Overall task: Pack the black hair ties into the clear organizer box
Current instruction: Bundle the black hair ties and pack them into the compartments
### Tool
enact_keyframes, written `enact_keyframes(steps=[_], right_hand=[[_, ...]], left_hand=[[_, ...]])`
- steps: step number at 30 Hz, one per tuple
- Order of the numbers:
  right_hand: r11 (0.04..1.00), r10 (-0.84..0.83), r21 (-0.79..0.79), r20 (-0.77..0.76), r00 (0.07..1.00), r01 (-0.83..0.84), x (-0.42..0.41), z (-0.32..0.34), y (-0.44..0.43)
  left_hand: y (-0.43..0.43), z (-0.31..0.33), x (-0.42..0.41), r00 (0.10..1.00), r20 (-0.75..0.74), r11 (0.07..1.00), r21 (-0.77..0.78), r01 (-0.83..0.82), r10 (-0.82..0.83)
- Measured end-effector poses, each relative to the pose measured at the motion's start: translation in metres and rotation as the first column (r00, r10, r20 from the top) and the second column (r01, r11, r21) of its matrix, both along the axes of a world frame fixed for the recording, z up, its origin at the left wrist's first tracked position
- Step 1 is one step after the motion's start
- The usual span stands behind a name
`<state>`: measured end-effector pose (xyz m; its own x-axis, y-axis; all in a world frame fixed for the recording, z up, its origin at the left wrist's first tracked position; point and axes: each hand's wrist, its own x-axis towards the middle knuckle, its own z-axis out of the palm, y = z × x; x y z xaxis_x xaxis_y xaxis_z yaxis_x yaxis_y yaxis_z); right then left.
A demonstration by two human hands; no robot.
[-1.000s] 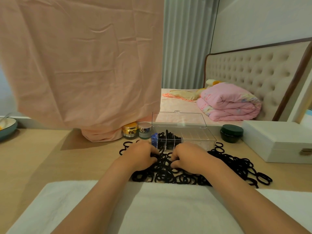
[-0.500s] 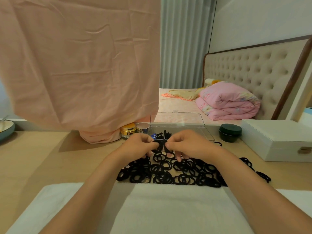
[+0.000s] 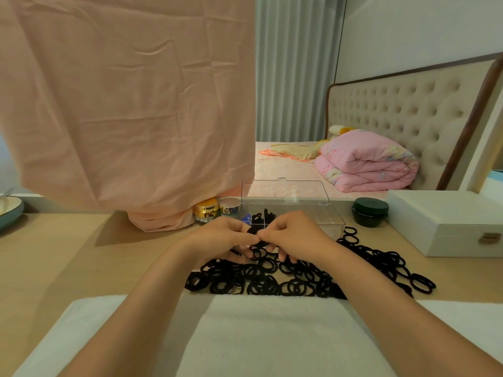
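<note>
A pile of black hair ties (image 3: 307, 276) spreads over the wooden table in front of me. Behind it stands the clear organizer box (image 3: 330, 217) with its lid raised; some ties and a blue item fill its left compartments. My left hand (image 3: 217, 238) and my right hand (image 3: 294, 235) meet just above the pile, near the box's front edge. Together they pinch a small bunch of black hair ties (image 3: 254, 231) between thumbs and fingers.
A white towel (image 3: 258, 336) lies at the table's near edge. Two small jars (image 3: 208, 212) stand left of the box under a hanging pink cloth (image 3: 128, 104). A dark green jar (image 3: 370, 212) and a white case (image 3: 446, 224) sit to the right. A bowl (image 3: 9, 210) is far left.
Both hands rose from the pile with a few ties and came together in front of the box. The view shifted slightly.
</note>
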<state>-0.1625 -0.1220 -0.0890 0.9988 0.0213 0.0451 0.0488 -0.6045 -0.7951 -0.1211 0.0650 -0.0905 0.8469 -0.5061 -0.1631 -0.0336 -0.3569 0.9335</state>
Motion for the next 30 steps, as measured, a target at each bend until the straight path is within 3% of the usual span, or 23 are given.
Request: enact_keyframes(steps=[3, 7, 10, 13, 19, 21, 23, 27, 30], right_hand=[[0.999, 0.022, 0.030, -0.015, 1.000, -0.021, 0.000, 0.001, 0.003], [0.971, 0.140, -0.206, 0.092, 0.986, -0.119, 0.006, 0.002, 0.020], [0.855, 0.288, -0.442, -0.030, 0.957, -0.271, 0.010, 0.002, 0.044], [0.653, 0.284, -0.699, -0.131, 0.950, -0.292, 0.014, -0.005, 0.063], [0.594, 0.278, -0.762, -0.105, 0.955, -0.257, 0.018, -0.011, 0.067], [0.599, 0.286, -0.757, -0.103, 0.953, -0.262, 0.017, -0.010, 0.062], [0.662, 0.294, -0.689, -0.122, 0.948, -0.294, 0.016, -0.010, 0.053], [0.874, 0.265, -0.409, -0.051, 0.963, -0.262, 0.012, 0.008, 0.029], [0.962, 0.250, -0.097, -0.077, 0.965, -0.257, 0.006, 0.017, 0.015]], left_hand=[[0.016, 0.004, 0.005, 0.996, -0.001, 0.996, 0.005, -0.085, 0.085], [0.041, 0.006, 0.019, 0.965, 0.120, 0.965, 0.095, -0.245, 0.233], [0.056, 0.002, 0.025, 0.939, 0.208, 0.931, 0.187, -0.312, 0.273], [0.062, -0.003, 0.027, 0.933, 0.241, 0.914, 0.242, -0.325, 0.268], [0.056, -0.006, 0.027, 0.929, 0.280, 0.923, 0.230, -0.310, 0.242], [0.052, -0.006, 0.027, 0.929, 0.286, 0.925, 0.227, -0.306, 0.237], [0.049, -0.007, 0.026, 0.931, 0.286, 0.930, 0.222, -0.293, 0.225], [0.039, -0.007, 0.021, 0.938, 0.273, 0.944, 0.190, -0.271, 0.214], [0.029, -0.006, 0.016, 0.944, 0.255, 0.955, 0.157, -0.253, 0.208]])
